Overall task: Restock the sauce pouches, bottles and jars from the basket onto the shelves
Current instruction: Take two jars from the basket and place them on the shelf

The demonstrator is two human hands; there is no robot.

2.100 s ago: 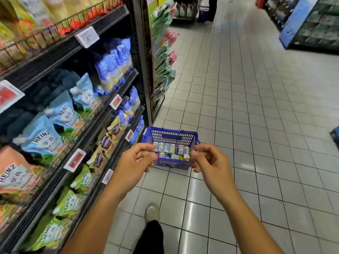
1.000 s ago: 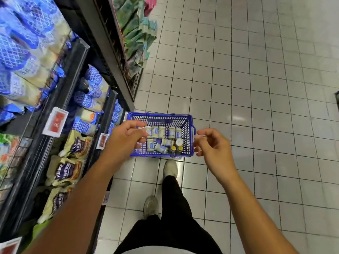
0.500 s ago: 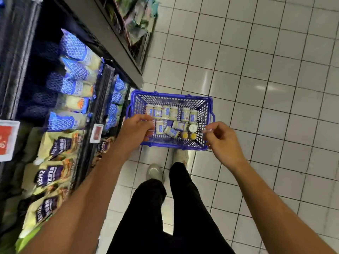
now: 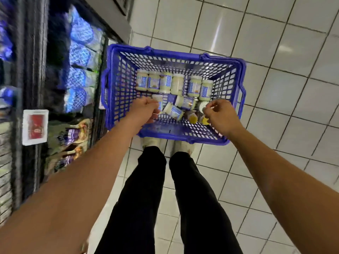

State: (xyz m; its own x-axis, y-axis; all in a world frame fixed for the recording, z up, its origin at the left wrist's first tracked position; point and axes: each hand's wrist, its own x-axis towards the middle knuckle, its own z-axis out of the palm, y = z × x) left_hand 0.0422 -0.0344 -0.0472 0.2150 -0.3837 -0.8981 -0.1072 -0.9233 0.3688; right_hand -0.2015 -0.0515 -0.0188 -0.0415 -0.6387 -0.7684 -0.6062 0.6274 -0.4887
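Left hand and right hand hover, fingers curled, over jars in basket.

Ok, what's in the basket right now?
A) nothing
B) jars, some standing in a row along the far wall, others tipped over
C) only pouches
B: a row of jars stands along the far wall of the basket, and tipped jars lie in its nearer part.

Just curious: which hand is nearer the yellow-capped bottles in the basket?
Right. The right hand is just right of the yellow-capped bottles; the left hand is farther off, left beyond the lying jars.
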